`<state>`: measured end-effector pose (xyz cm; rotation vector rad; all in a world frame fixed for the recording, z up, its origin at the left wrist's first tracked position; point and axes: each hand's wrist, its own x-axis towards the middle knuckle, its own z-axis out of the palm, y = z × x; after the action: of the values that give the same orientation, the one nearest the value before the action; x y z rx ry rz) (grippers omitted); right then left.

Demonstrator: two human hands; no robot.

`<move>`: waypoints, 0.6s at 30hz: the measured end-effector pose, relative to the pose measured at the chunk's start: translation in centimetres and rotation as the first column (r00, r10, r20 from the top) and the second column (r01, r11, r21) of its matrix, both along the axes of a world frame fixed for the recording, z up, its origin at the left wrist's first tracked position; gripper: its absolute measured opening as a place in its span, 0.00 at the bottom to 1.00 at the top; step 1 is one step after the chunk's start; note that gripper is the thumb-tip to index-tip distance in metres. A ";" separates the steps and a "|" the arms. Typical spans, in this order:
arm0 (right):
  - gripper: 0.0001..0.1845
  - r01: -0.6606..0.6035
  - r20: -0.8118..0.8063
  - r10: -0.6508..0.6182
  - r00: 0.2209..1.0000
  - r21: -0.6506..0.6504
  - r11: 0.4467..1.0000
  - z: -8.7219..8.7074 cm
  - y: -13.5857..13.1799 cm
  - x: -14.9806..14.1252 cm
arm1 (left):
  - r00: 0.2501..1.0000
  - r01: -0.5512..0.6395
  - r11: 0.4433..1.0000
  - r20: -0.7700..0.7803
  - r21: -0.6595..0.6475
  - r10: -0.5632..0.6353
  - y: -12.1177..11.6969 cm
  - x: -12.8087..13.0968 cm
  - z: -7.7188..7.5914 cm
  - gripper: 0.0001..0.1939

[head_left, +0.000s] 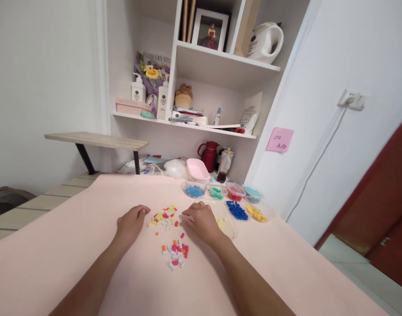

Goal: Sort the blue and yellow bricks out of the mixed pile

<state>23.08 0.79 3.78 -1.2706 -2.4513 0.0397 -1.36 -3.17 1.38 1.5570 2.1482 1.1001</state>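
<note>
My left hand (131, 224) and right hand (202, 220) loosely curled, whether pinching I cannot tell, small yellow, pink and white plastic pieces (164, 216) between.

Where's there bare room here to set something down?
Bare pink cloth lies left of the left forearm, right of the right forearm, and between them, nearer than the front pile of pieces. It's crowded at the rear pile, between left hand and right hand, and beyond the right hand, among clear containers.
</note>
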 end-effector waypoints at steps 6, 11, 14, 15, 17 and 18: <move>0.08 0.000 0.100 0.005 0.995 -0.044 0.999 -0.3 -0.5 -1.9 | 1.000 -0.016 1.000 -0.003 0.005 0.016 -0.1 0.0 -0.2 0.16; 0.06 0.019 0.055 -0.015 0.998 -0.067 0.998 -0.4 0.0 -1.8 | 1.000 -0.016 1.000 -0.007 0.003 0.016 -0.1 0.0 -0.1 0.17; 0.06 0.000 -0.052 -0.005 0.999 -0.081 0.997 -0.1 0.7 -0.5 | 1.000 -0.019 1.000 -0.009 0.002 0.019 -0.2 -0.1 0.0 0.16; 0.06 0.002 -0.097 -0.010 0.995 -0.078 0.997 0.1 1.0 0.1 | 1.000 -0.018 1.000 -0.009 0.001 0.018 -0.2 -0.1 0.0 0.16; 0.07 0.019 -0.166 -0.031 0.986 -0.070 0.997 0.5 1.6 1.7 | 1.000 -0.014 1.000 -0.009 0.000 0.014 -0.1 -0.1 0.1 0.16; 0.07 0.035 -0.186 -0.047 0.981 -0.069 0.997 0.7 1.8 2.5 | 1.000 -0.013 1.000 -0.009 -0.004 0.013 -0.1 -0.1 0.1 0.16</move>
<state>25.59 2.63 4.47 -1.2823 -2.2797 0.2209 -1.43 -3.28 1.47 1.5508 2.1684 1.0945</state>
